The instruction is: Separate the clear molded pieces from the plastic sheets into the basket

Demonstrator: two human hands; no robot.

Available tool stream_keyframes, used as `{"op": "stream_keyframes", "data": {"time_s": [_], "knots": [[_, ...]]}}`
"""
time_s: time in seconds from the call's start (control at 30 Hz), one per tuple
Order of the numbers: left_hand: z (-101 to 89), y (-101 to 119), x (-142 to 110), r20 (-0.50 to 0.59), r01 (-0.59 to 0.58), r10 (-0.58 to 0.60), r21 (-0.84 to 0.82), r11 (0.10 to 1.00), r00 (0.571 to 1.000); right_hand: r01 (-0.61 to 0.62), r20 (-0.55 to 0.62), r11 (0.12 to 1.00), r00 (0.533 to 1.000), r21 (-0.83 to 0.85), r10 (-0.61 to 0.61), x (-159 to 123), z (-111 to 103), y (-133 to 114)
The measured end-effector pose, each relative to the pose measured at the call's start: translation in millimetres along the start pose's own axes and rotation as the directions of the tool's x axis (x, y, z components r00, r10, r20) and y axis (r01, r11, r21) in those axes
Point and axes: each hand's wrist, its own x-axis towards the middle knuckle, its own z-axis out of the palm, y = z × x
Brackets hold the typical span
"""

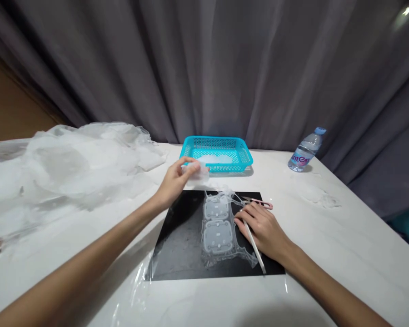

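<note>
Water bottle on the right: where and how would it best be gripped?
Probably around the labelled middle of the bottle, from the near left, with the right hand once free of the white stick-like tool. The bottle stands on its base, and its rounded body should suit wrapped fingers; the blue cap offers a smaller hold.

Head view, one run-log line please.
left hand holds translucent piece near blue basket | right hand holds slim white tool over black mat | bottle at right
</note>
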Motion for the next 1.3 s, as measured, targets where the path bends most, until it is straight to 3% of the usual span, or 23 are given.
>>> {"op": "stream_keyframes", "data": {"time_s": [0.07, 0.17, 0.27, 0.33, 0.43, 0.47, 0.53, 0.63, 0.7, 0.8, 0.97, 1.3], "knots": [[-1.9, -1, 42, -0.071, -0.051, 0.058, 0.107, 0.993, 0.996, -0.006, -0.001, 1.000, 1.000, 0.022, 0.006, 0, 3, -1], [1.0, -1, 98, -0.095, -0.061, 0.081, 0.196, 0.979, 0.992, 0.003, -0.014, 0.999, 1.000, 0.034, -0.002, 1, 5, -3], [5.3, 0, 117, -0.071, -0.101, 0.128, 0.301, 0.948, 0.989, 0.007, -0.031, 1.000, 0.999, 0.028, -0.006, 2, 5, -3], [6.3, 1, 99, -0.005, -0.167, 0.179, 0.349, 0.922, 0.984, -0.004, -0.050, 0.999, 0.999, 0.035, 0.005, 2, 3, -1], [6.8, 3, 32, 0.227, -0.283, 0.212, 0.351, 0.892, 0.950, 0.012, -0.057, 0.991, 0.998, 0.130, -0.004, 1, -3, 3], [7.4, 3, 6, 0.346, -0.333, 0.212, 0.339, 0.880, 0.914, 0.016, -0.051, 0.985, 0.999, 0.173, -0.007, 1, -6, 5], [9.2, -1, -42, 0.565, -0.475, 0.201, 0.392, 0.788, 0.800, -0.018, -0.039, 0.965, 0.999, 0.262, 0.029, 2, -13, 6], [12.7, -12, -83, 0.622, -0.512, 0.129, 0.489, 0.707, 0.772, -0.156, 0.029, 0.902, 0.987, 0.402, 0.157, 7, -25, 5], [14.3, -21, -89, 0.633, -0.513, 0.092, 0.523, 0.681, 0.768, -0.206, 0.119, 0.854, 0.978, 0.477, 0.170, 13, -30, 3], [15.0, -31, -83, 0.657, -0.522, 0.064, 0.531, 0.668, 0.751, -0.203, 0.233, 0.801, 0.969, 0.564, 0.082, 21, -31, 0], [15.2, -33, -76, 0.681, -0.523, 0.026, 0.536, 0.663, 0.731, -0.215, 0.266, 0.713, 0.963, 0.667, 0.042, 29, -17, 4], [17.4, -35, -74, 0.673, -0.529, 0.037, 0.546, 0.650, 0.739, -0.218, 0.295, 0.715, 0.955, 0.665, 0.016, 31, -10, 8]]}}
